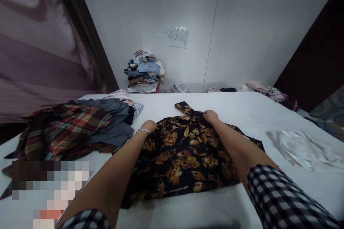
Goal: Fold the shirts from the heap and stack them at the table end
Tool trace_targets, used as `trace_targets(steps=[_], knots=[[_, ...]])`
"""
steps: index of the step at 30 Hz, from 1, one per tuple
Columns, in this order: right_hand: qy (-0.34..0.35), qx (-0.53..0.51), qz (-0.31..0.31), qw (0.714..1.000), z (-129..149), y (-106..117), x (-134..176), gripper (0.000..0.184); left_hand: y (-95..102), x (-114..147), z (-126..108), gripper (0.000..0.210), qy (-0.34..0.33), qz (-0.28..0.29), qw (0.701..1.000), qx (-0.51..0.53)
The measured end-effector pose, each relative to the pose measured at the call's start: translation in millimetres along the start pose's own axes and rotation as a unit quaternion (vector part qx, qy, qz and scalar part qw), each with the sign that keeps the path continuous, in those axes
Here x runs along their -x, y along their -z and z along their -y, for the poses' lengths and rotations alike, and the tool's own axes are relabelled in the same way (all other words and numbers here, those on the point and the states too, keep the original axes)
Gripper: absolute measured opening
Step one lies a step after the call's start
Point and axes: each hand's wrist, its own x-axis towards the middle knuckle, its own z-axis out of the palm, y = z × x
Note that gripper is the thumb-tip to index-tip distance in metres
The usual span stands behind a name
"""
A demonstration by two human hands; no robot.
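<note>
A dark shirt with a brown and yellow floral print (182,157) lies spread on the white table in front of me. My left hand (150,126), a bracelet at its wrist, closes on the shirt's upper left edge. At the upper right, beside the collar, my right hand (211,116) pinches the fabric. The collar (184,107) sticks out beyond the shirt's far edge, to the left of my right hand. A sleeve (255,142) shows past my right forearm. My forearms cover parts of both sides of the shirt.
A heap of clothes (77,125), with a plaid shirt on top, lies at the left of the white table (161,100). Clear plastic bags (303,148) lie at the right. Beyond the far edge stand a clothes stack (145,71) and more garments (263,88). A paper sign (177,38) hangs on the wall.
</note>
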Motion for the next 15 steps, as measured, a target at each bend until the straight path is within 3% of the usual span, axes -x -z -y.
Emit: trace_targets(steps=[2,5,6,9,12,15], knots=[[0.001,-0.046,-0.044,0.998,-9,14,-8,0.026,7.4,-7,-6,0.030,-0.008,-0.006,1.000,-0.018],[-0.019,-0.114,-0.146,0.983,-44,59,-14,0.040,31.8,-19,-17,0.031,-0.020,-0.034,0.998,-0.042],[-0.036,-0.145,-0.189,0.971,-61,77,-12,0.042,42.2,-24,-22,0.030,-0.026,-0.043,0.998,-0.046],[-0.103,-0.301,-0.313,0.895,-123,130,8,0.031,73.3,-39,-42,0.027,-0.038,-0.065,0.996,-0.049],[-0.168,-0.292,-0.312,0.888,-180,160,47,0.023,98.2,-52,-67,0.028,-0.035,-0.098,0.994,-0.041],[-0.222,-0.246,-0.251,0.910,-219,166,85,0.015,116.9,-59,-93,0.033,-0.023,-0.184,0.982,-0.011]])
